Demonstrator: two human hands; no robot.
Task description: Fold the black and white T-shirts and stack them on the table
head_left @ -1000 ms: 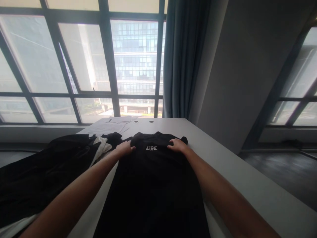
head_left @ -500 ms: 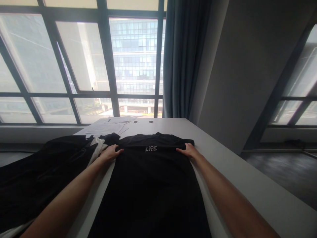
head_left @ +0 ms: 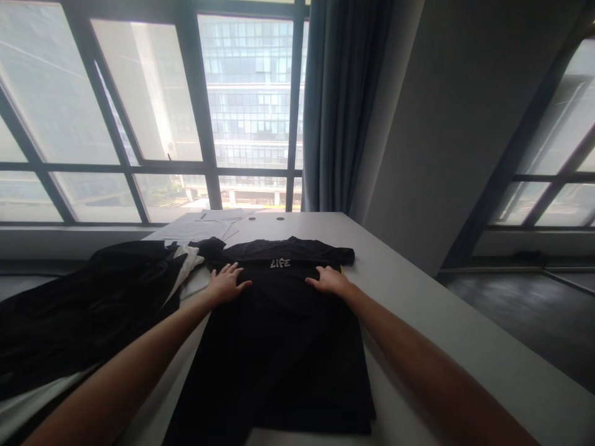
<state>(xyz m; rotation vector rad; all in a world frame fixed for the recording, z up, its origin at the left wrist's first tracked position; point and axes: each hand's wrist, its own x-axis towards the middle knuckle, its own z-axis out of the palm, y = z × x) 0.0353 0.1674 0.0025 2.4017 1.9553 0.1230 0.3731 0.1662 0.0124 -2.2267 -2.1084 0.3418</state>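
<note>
A black T-shirt (head_left: 288, 347) with small pale lettering lies spread on the white table (head_left: 409, 310), its neck end toward the window. My left hand (head_left: 227, 282) rests on its upper left part, fingers spread. On the upper right part lies my right hand (head_left: 329, 280), palm down, thumb apart from the fingers. A bit of yellow shows at the shirt's edge beside my right hand. The lower hem on the right is visible on the table.
To the left is a heap of black clothing (head_left: 93, 297) with a white piece (head_left: 186, 260) in it. Papers (head_left: 199, 226) lie at the table's far end, near two round inserts. Beyond stand a window (head_left: 251, 93) and a blue-grey curtain (head_left: 330, 111).
Both hands have left the shirt's side edges, moving inward and slightly nearer, and lie flat on the cloth. The shirt's lower right hem has come into view.
</note>
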